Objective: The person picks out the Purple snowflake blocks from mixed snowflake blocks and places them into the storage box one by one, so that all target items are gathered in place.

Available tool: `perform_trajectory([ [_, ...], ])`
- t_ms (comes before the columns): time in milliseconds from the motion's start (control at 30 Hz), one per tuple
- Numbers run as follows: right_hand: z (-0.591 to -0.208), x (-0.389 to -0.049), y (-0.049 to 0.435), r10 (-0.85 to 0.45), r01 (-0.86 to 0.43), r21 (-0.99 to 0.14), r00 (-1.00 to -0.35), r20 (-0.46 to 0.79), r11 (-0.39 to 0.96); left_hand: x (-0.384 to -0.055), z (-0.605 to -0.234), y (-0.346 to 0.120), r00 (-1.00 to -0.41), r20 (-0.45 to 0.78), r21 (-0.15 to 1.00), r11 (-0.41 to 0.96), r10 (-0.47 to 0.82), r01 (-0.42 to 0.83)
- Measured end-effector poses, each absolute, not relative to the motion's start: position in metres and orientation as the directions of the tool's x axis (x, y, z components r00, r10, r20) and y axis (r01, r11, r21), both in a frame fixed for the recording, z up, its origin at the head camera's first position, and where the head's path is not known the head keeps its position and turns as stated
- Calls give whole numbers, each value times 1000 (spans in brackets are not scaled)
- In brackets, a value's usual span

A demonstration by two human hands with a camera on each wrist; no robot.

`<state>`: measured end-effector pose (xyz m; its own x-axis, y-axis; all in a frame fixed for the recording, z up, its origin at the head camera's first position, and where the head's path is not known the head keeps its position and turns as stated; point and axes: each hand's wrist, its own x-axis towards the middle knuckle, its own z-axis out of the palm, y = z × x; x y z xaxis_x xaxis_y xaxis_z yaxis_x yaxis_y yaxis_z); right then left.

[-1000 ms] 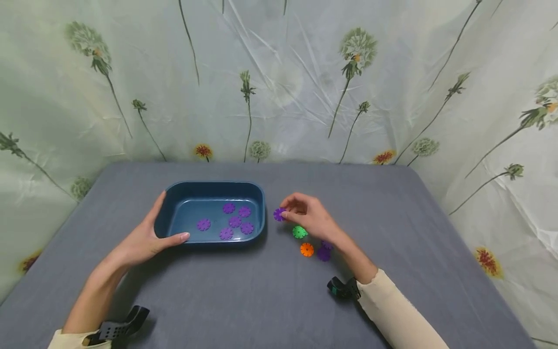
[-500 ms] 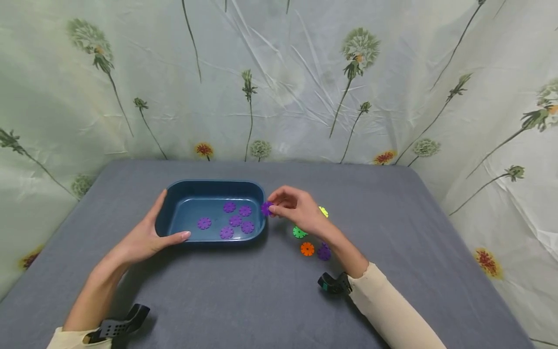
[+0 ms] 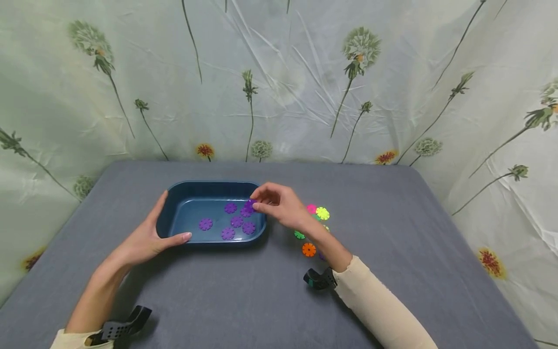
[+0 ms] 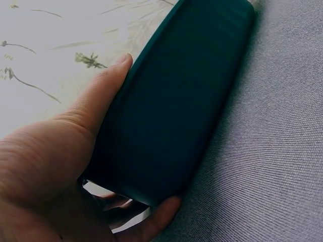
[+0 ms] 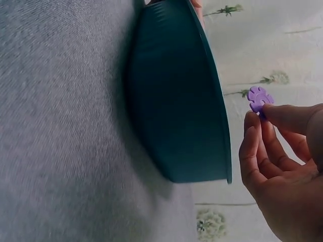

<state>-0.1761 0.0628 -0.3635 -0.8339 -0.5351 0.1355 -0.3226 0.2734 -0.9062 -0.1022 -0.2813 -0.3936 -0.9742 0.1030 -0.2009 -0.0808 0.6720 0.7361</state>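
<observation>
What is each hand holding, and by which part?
The right hand pinches a purple disc by its edge; the left hand grips the blue tray around its left end.

No legible text, labels, numbers or signs; dim wrist views less certain

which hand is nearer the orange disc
Right: the right hand is beyond and slightly left of the orange disc; the left hand is much farther left, gripping the blue tray.

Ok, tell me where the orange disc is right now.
In the head view, the orange disc lies on the gray cloth, right of the blue tray, just below a green disc and left of the right forearm.
</observation>
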Motion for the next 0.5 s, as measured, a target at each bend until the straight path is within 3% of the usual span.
perform_trajectory([
  [500,-360,-180,33,-553,-370,-882,-818,159,292,-101,-393,-282,-973,-202,749,657,108,-82],
])
